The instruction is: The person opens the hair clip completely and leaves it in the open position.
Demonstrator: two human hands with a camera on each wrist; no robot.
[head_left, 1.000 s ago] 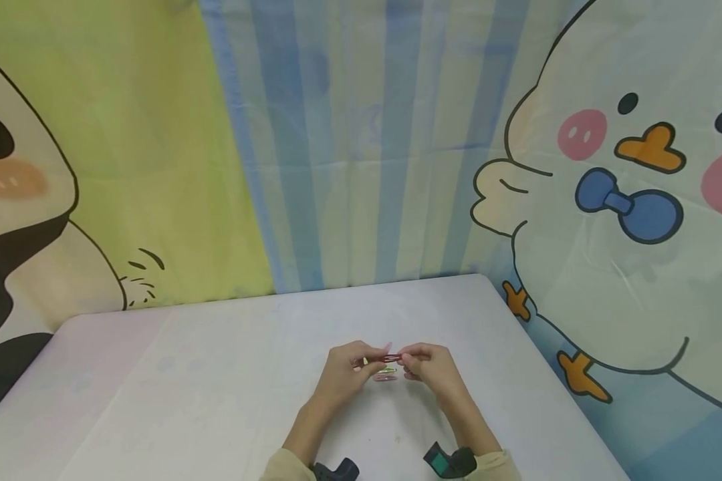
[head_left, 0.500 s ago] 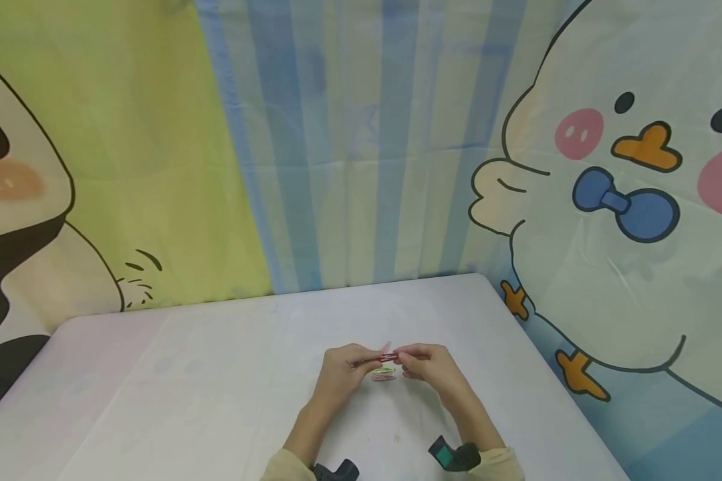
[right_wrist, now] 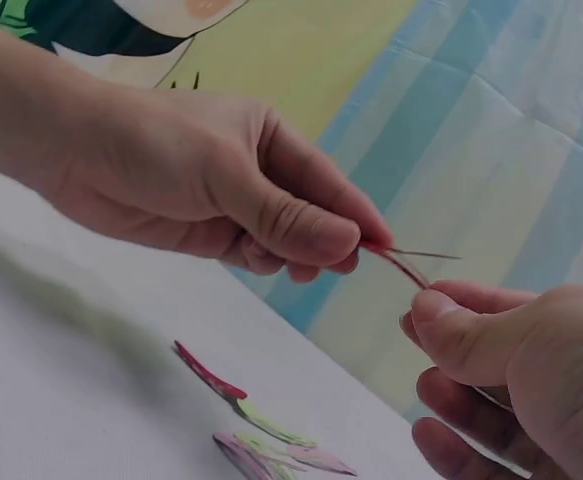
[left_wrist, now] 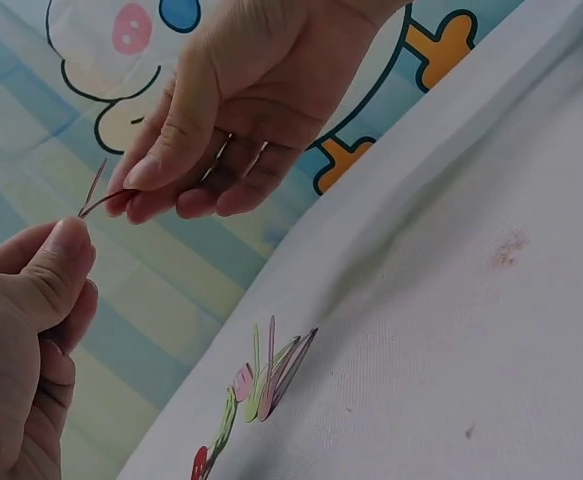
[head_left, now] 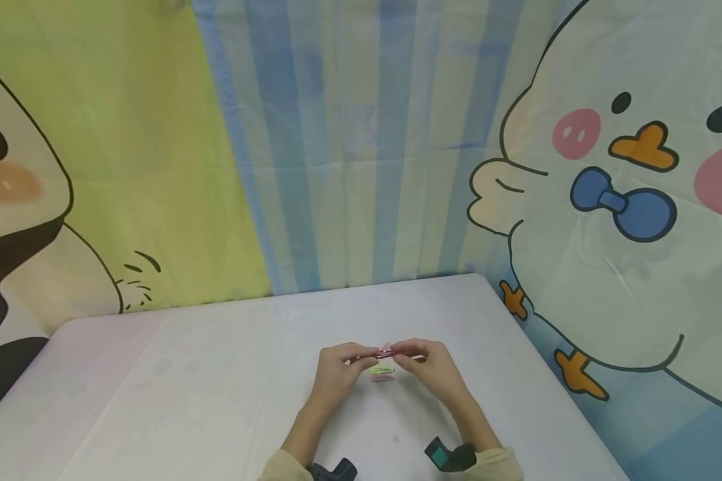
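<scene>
A thin red snap hair clip (head_left: pixel 385 354) is held above the table between both hands. My left hand (head_left: pixel 337 374) pinches one end of it with thumb and index finger. My right hand (head_left: pixel 431 369) pinches the other end the same way. In the right wrist view the held clip (right_wrist: pixel 401 266) has its two prongs spread apart in a V. Below the hands, on the table, lie a green hair clip (right_wrist: pixel 276 423), another red clip (right_wrist: pixel 209 372) and pink clips (right_wrist: pixel 239 458), close together; some overlap.
The white table (head_left: pixel 216 387) stretches out on both sides of the hands. Behind it hangs a striped blue curtain (head_left: pixel 349 167) beside cartoon-printed cloth. A black wrist camera (head_left: pixel 451 457) sits on the right wrist, and a similar one (head_left: pixel 335 469) on the left.
Both hands, still pinching the red hair clip, have shifted slightly left in the head view, as has the background. The right hand's lower fingers have drawn back, showing more of the clips below.
</scene>
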